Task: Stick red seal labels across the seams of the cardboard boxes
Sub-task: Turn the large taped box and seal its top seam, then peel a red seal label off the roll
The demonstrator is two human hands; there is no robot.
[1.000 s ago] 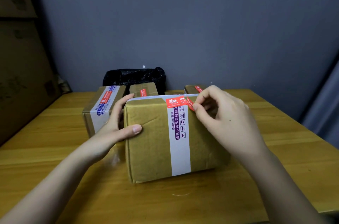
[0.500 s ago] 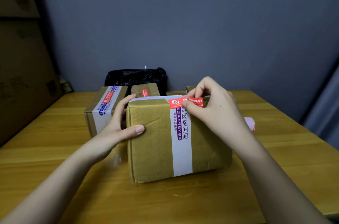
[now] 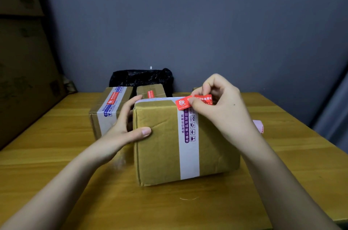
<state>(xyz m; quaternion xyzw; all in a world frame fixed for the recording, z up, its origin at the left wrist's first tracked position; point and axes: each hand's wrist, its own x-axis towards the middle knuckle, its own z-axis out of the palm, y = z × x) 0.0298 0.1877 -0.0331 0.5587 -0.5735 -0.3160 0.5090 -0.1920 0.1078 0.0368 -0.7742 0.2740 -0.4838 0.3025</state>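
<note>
A cardboard box point(image 3: 162, 146) with a white printed tape strip stands on the wooden table in front of me. My left hand point(image 3: 122, 131) grips its left upper corner, thumb on the front face and fingers over the top. My right hand point(image 3: 220, 109) pinches a red seal label point(image 3: 194, 101) at the box's top front edge, where the tape bends over. The label's left end lies on the tape; its right part is held by my fingers above the box top.
Two more taped boxes with red labels stand behind: one at the left point(image 3: 109, 109), a smaller one point(image 3: 150, 92) in the middle. A black plastic bag point(image 3: 141, 79) lies against the wall. A pink roll point(image 3: 259, 126) peeks out behind my right wrist. Large cartons point(image 3: 22, 60) stand at the left.
My right hand has turned the red label from hanging folded to lying level along the box's top edge, and its left end now sits on the tape. My left hand has stayed put.
</note>
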